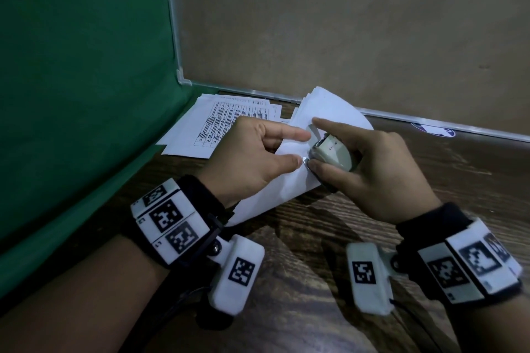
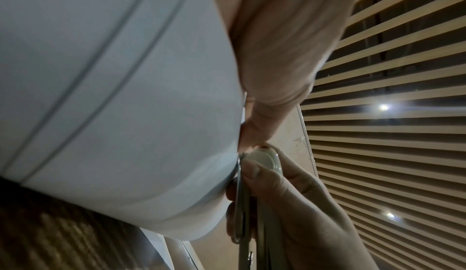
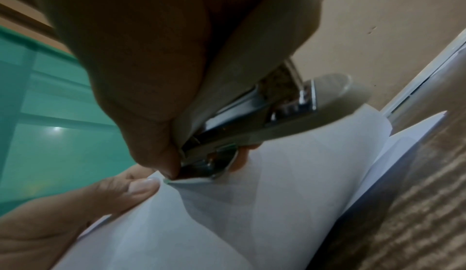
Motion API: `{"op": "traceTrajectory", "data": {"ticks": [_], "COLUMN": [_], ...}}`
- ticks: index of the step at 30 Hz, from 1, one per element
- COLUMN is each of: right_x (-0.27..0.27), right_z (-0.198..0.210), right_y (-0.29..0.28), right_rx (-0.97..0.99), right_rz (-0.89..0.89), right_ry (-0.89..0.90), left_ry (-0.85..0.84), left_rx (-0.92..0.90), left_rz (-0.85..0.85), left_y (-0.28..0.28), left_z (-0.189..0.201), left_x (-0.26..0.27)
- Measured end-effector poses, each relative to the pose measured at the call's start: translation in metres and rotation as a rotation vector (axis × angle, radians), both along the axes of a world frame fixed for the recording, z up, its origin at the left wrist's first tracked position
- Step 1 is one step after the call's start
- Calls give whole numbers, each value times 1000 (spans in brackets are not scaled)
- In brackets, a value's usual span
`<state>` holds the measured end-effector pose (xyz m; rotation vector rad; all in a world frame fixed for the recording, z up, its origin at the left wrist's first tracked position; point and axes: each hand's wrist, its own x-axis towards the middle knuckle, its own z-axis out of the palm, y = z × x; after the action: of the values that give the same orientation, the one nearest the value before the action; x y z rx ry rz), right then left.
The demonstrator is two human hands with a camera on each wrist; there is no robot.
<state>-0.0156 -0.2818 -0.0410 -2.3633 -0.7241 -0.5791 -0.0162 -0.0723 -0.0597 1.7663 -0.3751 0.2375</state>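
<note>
Two hands meet over a dark wooden table (image 1: 315, 252). Farthest left hangs a green cloth (image 1: 80, 80), its lower edge reaching the tabletop. Just right of it, flat on the wood, lies a loose pile of printed pages (image 1: 218, 120) carrying tables of text.

Next comes the left hand (image 1: 252, 157), raised above the table. Its thumb and forefinger lie stretched along the top of a sheaf of blank white paper (image 1: 275, 189) near one corner. The other fingers go underneath, so the sheaf is pinched between them. The sheaf bows upward, and its far end fans out toward the wall.

At the pinched corner sits a grey-green stapler (image 1: 332, 153), its metal mouth just beside the left thumb tip. In the right wrist view the paper's corner seems to sit inside that mouth. Blur makes it hard to tell whether the stapler is pressed fully down.

The right hand (image 1: 372, 175) wraps the stapler. The thumb runs along its near side, the lower fingers curl behind it, and the forefinger reaches out past its head.

Behind everything stands a brown board (image 1: 344, 23) in a pale frame. At the far right a round sticker (image 1: 433, 130) lies against its foot.
</note>
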Motion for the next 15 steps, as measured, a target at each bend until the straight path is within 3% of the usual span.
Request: {"op": "traceTrajectory", "data": {"ticks": [4,15], "right_x": [1,7], "right_z": [-1,-4], "right_y": [2,-2], "right_rx": [5,27], "right_rz": [3,62], "right_ry": [-86,-56], "left_ry": [16,77], "left_rx": [6,-1], "left_rz": [-40,22], "left_y": [-6,-5], "left_z": [0,1], "left_x": [-4,0]}}
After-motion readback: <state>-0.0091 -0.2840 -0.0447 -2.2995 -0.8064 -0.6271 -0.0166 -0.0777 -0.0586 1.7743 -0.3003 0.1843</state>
